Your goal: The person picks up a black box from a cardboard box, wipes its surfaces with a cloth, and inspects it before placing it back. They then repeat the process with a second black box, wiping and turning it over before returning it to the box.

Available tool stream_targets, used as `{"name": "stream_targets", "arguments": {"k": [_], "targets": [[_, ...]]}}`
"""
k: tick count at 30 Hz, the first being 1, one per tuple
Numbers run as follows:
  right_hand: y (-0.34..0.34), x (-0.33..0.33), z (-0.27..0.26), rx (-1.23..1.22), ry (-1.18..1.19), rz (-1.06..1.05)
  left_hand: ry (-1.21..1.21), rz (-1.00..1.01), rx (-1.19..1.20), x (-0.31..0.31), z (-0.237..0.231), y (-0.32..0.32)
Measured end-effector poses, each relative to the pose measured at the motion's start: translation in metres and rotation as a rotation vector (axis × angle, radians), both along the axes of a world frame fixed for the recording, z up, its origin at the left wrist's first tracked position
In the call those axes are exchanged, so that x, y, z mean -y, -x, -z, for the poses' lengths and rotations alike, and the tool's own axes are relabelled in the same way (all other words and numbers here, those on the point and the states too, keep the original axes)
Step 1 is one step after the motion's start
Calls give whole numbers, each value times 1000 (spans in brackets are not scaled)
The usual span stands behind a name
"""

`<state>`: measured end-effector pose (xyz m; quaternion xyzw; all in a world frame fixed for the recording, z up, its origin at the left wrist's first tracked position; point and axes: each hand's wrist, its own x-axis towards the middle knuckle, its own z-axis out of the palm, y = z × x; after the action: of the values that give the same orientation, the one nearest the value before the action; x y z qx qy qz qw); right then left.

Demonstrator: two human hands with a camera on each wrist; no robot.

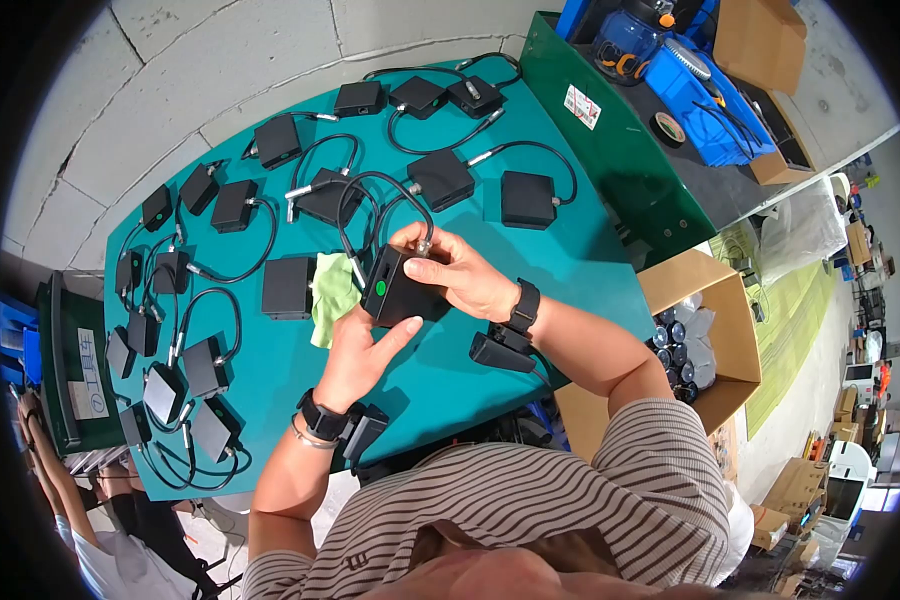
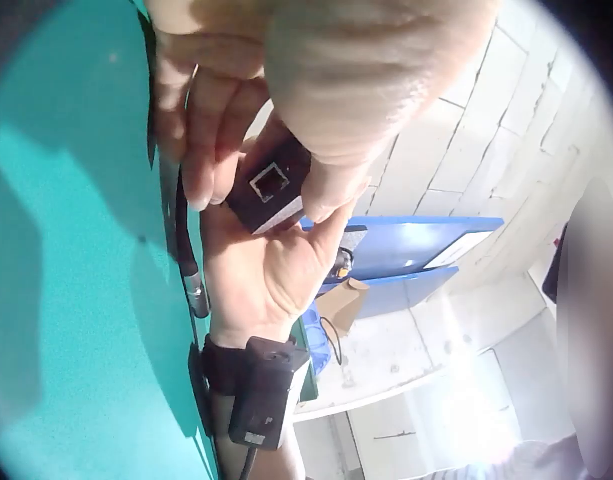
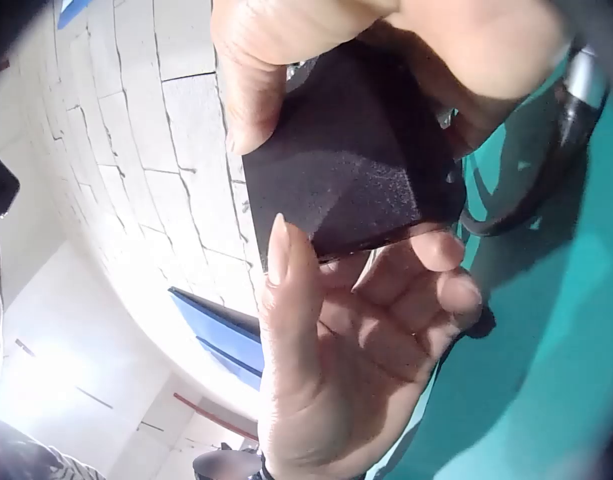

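Observation:
Both hands hold a small black box (image 1: 400,295) over the table, with a green round sticker on one face and a metal cable connector at its far end. My right hand (image 1: 465,280) grips that far end, thumb on top beside the connector. The left hand (image 1: 358,355) grips the near end, its thumb along one edge; in the right wrist view its curled fingertips (image 3: 456,292) lie under the box. A square port (image 2: 269,185) shows in the box's end in the left wrist view. A black cable (image 1: 385,178) loops from the connector. Beside the box lies a light green cloth (image 1: 335,290).
Several similar black boxes with cables, such as one box (image 1: 528,199), are spread over the green table (image 1: 590,270). A green cabinet (image 1: 620,140) with a blue bin (image 1: 705,105) stands at the back right. A cardboard box (image 1: 735,350) of black round parts sits at the right.

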<state>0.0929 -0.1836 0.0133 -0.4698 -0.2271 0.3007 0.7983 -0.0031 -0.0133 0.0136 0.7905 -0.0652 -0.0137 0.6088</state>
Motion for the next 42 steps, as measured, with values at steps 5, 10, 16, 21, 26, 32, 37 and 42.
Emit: {"name": "stream_targets", "arguments": {"k": [5, 10, 16, 21, 26, 32, 37, 42], "targets": [[3, 1, -1, -55, 5, -75, -48, 38, 31, 0, -3, 2], [-2, 5, -9, 29, 39, -167, -82, 46, -24, 1, -8, 2], [-2, 3, -5, 179, 185, -201, -75, 52, -36, 1, -10, 1], [-3, 5, -8, 64, 108, -169, 143, -39, 65, -7, 4, -1], [-2, 11, -8, -129, 6, -216, 218, -151, 250, -9, -5, 1], [1, 11, -11, -34, -34, -524, 149, -238, 203, -2, -9, -3], [6, 1, -1, 209, 112, -652, 149, -80, 150, -1, -9, -3], [10, 2, -7, 223, 191, -688, 107, -10, 222, -3, -3, -2]]}}
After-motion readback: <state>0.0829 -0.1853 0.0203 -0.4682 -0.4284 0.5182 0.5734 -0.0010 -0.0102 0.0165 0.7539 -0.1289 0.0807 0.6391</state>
